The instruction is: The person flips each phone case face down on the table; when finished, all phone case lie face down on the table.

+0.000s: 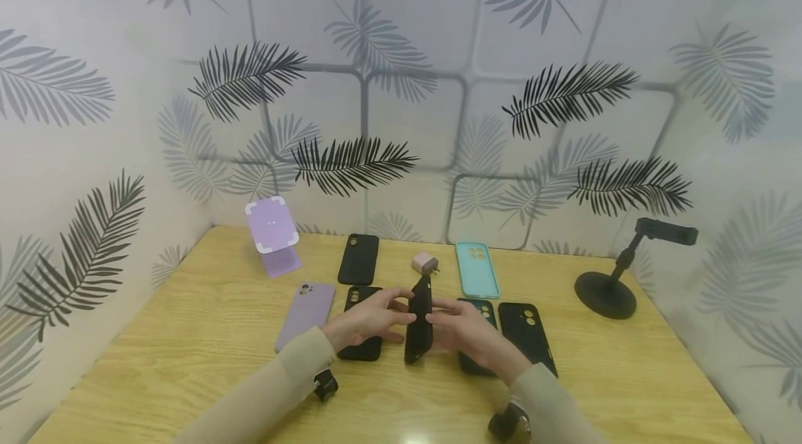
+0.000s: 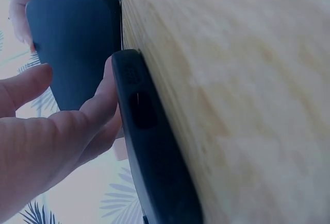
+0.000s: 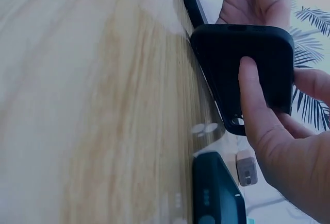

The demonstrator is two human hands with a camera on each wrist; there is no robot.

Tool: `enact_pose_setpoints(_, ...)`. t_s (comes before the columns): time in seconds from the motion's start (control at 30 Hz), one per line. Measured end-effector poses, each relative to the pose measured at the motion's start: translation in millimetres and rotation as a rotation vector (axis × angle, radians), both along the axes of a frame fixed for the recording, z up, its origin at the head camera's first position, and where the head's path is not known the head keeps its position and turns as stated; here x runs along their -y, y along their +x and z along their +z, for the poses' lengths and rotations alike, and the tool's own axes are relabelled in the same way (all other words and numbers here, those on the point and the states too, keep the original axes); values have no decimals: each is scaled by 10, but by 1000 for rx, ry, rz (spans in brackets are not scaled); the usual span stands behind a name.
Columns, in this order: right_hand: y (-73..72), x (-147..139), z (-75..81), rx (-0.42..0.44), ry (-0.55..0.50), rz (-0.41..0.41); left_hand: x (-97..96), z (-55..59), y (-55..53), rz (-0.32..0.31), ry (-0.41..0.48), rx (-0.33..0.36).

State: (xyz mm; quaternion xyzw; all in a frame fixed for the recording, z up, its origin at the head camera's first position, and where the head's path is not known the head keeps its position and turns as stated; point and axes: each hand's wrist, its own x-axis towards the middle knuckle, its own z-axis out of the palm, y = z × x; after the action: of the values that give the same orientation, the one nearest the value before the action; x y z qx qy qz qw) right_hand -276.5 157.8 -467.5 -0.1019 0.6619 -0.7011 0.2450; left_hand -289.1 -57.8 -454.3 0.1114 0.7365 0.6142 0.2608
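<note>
A black phone case (image 1: 418,333) stands on edge, raised between both hands. My left hand (image 1: 374,317) grips it from the left, thumb and fingers at its sides, while my right hand (image 1: 468,334) holds it from the right. In the right wrist view the hollow inside of the case (image 3: 221,54) shows, a right finger (image 3: 252,87) pressed against it. Its plain back (image 2: 77,38) faces the left wrist camera. Beneath my left hand lies another black case (image 1: 365,350); a dark case (image 1: 474,364) lies partly hidden under my right hand.
Around the hands lie a purple case (image 1: 305,315), a black case (image 1: 359,259), a turquoise case (image 1: 477,280) and a black case (image 1: 526,333). A pink charger plug (image 1: 425,263) sits behind. A purple stand (image 1: 273,225) is back left, a black phone holder (image 1: 606,294) right.
</note>
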Motion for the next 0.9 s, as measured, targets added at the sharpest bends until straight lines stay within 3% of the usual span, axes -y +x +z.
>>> enact_pose_setpoints(0.27,-2,-81,28,-10,26,-7,18,-1,-7,2,12,11)
enact_pose_setpoints(0.63,22,-125,39,-35,137,-91,49,29,25,-8,23,26)
enact_pose_setpoints(0.9,23,-158,6,-100,234,-153,89,26,28,0,16,24)
